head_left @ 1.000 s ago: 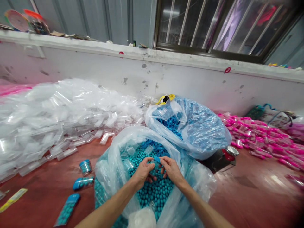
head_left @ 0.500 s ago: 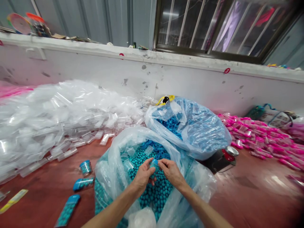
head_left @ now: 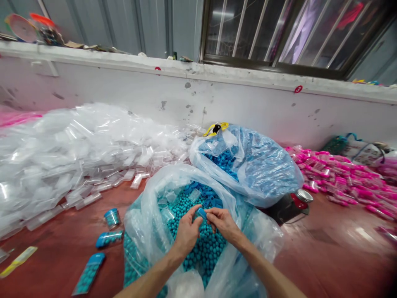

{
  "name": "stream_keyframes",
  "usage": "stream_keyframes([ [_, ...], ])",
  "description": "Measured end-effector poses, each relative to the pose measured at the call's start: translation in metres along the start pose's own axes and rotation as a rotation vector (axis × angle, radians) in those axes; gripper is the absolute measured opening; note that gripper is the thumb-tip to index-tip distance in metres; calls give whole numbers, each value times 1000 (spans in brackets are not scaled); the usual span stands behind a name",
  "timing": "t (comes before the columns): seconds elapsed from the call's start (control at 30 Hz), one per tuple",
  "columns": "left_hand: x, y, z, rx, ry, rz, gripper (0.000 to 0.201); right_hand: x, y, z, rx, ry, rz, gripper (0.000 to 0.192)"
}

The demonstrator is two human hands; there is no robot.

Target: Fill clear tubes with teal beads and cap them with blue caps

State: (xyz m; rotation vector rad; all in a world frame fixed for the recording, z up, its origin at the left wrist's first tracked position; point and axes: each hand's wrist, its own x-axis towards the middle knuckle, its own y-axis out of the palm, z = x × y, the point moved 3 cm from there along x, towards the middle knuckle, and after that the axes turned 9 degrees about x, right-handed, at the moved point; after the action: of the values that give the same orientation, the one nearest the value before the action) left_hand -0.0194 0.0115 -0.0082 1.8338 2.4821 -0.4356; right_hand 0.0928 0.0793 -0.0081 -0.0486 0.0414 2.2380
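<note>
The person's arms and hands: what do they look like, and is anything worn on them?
Both forearms enter from the bottom edge and are bare as far as the picture shows: no sleeves, no gloves. The left hand and the right hand show no ring, watch or bracelet. Fingernails look short and unpainted. No markings are visible.

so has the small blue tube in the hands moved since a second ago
Barely: the blue tube stays over the open bead bag, between the left hand and right hand.

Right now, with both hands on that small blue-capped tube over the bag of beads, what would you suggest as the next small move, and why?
Probably press the blue cap fully home: the left hand and right hand pinch it over the open bag of teal beads, and three capped, filled tubes already lie on the floor to the left.
</note>
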Motion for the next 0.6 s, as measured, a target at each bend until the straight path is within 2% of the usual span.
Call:
stream_keyframes([
  [0.07,0,0,2,43,4,-2,42,-1,2,-5,20,25,15,28],
  [0.2,-3,4,10,-34,-103,87,41,-4,3,-7,-58,-5,47,26],
  [0.3,-6,2,7,-38,-60,59,41,-6,2,-5,-14,13,40,28],
  [0.4,-6,2,2,-89,-39,147,51,-7,2,-2,96,70,23,33],
  [0.47,-6,2,1,-121,-49,186,56,-8,2,0,82,49,18,33],
  [0.6,-8,1,5,-133,-35,145,58,-12,4,3,20,2,33,30],
])
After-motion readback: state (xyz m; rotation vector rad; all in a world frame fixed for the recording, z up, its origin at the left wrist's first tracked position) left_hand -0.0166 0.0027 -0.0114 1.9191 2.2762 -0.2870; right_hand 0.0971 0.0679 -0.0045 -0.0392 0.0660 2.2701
